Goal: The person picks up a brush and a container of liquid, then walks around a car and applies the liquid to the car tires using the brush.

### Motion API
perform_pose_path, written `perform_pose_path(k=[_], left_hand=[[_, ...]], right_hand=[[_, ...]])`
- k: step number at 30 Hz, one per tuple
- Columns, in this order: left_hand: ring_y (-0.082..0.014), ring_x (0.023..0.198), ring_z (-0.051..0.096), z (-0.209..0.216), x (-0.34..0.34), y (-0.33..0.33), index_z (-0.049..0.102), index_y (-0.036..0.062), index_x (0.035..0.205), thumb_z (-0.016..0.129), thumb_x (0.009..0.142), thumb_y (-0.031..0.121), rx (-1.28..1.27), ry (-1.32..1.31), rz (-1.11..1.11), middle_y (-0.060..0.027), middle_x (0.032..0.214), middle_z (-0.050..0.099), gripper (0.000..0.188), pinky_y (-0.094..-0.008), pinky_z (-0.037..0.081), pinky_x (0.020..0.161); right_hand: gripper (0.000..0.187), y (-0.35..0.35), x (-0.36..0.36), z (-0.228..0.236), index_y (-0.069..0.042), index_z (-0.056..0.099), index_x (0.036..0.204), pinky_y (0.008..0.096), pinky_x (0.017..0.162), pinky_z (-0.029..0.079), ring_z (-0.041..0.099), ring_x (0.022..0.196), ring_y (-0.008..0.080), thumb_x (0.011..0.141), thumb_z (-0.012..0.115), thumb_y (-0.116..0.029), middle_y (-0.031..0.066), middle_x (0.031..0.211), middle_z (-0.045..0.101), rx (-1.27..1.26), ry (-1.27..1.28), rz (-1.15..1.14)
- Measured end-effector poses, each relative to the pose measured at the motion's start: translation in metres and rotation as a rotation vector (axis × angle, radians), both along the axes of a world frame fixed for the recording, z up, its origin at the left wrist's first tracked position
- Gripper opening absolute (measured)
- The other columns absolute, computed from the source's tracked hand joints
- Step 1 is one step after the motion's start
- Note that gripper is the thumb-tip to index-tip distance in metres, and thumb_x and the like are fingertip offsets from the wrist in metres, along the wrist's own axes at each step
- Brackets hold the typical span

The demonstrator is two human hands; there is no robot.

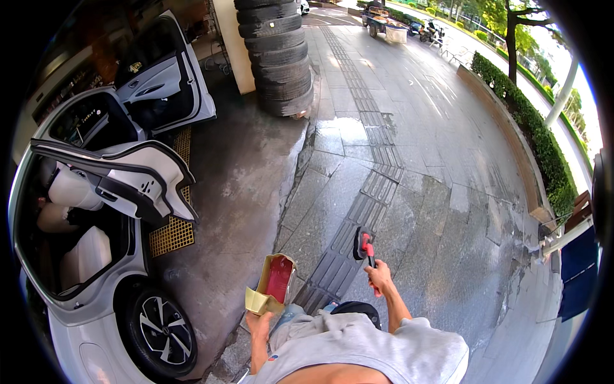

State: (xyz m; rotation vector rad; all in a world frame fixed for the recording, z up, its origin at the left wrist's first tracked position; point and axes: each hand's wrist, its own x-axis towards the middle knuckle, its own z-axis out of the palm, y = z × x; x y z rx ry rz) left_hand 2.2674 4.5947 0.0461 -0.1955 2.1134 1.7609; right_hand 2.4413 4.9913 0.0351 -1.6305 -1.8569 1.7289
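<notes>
My left hand [258, 322] is closed on the near end of an open tan box [258, 301], its flap folded toward me. Something red [279, 276] shows inside the box; whether it is a lining or contents I cannot make out. Out in front of me, my right hand [380, 279] wraps round the handle of a brush [365, 244] with a wide black head and red parts. The brush head is held up over the grey pavement, apart from the box. My bent legs and a dark round seat-like thing [358, 310] show below my hands.
A light-coloured car [96, 313] with two doors [147, 182] swung open stands at the left, someone's bare limb partly visible inside. Stacked tyres [272, 57] rise ahead beside a pillar. Yellow floor grating [173, 237] lies near the car. A hedge planter [511, 128] borders the wet pavement.
</notes>
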Motion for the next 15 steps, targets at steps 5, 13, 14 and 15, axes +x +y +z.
perform_pose_path(k=[5, 13, 14, 15], left_hand=[[-0.0186, 0.091, 0.067, 0.023, -0.087, 0.086, 0.068, -0.0022, 0.109, 0.073, 0.065, 0.0, 0.084, 0.023, -0.025, -0.0075, 0.102, 0.07, 0.045, -0.0317, 0.053, 0.082], [-0.0178, 0.094, 0.07, 0.023, -0.243, 0.202, 0.071, -0.0045, 0.109, 0.074, 0.069, 0.005, -0.114, 0.071, -0.228, -0.0098, 0.101, 0.076, 0.041, -0.0332, 0.055, 0.082], [-0.0188, 0.094, 0.071, 0.014, -0.265, 0.206, 0.07, -0.0032, 0.112, 0.072, 0.069, 0.005, -0.145, 0.131, -0.229, -0.01, 0.102, 0.076, 0.043, -0.0327, 0.055, 0.083], [-0.0188, 0.094, 0.071, 0.012, -0.283, 0.212, 0.07, -0.0032, 0.112, 0.072, 0.069, 0.005, -0.144, 0.107, -0.199, -0.01, 0.102, 0.076, 0.043, -0.0327, 0.055, 0.083]], right_hand=[[0.03, 0.056, -0.138, 0.014, -0.002, 0.061, 0.114, 0.0319, 0.045, 0.047, 0.057, 0.052, 0.0139, 0.091, 0.068, -0.018, 0.0041, 0.068, 0.059, -0.089, 0.219, 0.017], [0.017, 0.148, -0.302, 0.048, -0.007, 0.057, 0.097, 0.0295, 0.046, 0.046, 0.052, 0.052, 0.0112, 0.1, 0.062, -0.023, -0.0005, 0.069, 0.053, -0.044, 0.309, 0.086], [0.017, 0.155, -0.32, 0.061, -0.008, 0.057, 0.097, 0.0291, 0.045, 0.045, 0.051, 0.051, 0.0112, 0.101, 0.061, -0.024, -0.0006, 0.069, 0.052, -0.071, 0.325, 0.066], [0.017, 0.166, -0.335, 0.076, -0.009, 0.057, 0.098, 0.0288, 0.045, 0.045, 0.051, 0.05, 0.0112, 0.102, 0.061, -0.025, -0.0007, 0.07, 0.051, -0.094, 0.334, 0.046]])
